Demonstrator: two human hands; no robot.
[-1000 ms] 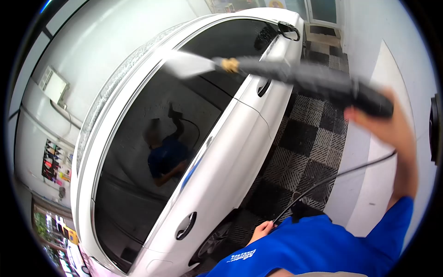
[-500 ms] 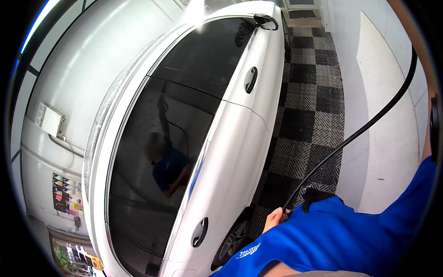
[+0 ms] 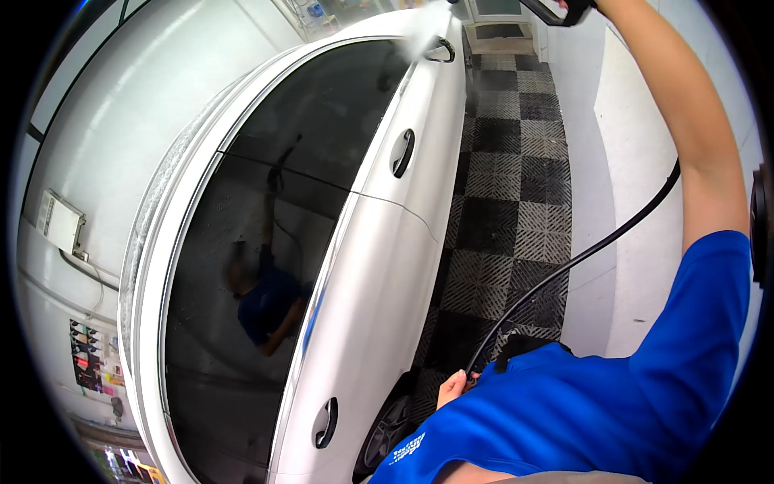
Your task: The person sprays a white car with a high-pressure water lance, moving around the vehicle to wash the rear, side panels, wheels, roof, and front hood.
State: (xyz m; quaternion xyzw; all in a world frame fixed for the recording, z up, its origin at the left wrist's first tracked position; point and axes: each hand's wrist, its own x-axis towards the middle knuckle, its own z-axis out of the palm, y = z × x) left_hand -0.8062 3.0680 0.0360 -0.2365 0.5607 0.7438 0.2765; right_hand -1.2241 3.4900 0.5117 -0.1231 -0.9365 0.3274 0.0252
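Spray gun (image 3: 577,14) in right hand (image 3: 605,4), fingers wrapped round it, left hand (image 3: 453,389), fingers curled around hose (image 3: 597,248)

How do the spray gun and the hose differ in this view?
The spray gun is at the top edge, partly cut off; the hose shows a long stretch lower down. The spray gun's visible part is angular; the hose bends in a smooth curve. The right hand holds the spray gun, the left hand the hose. Both look black.
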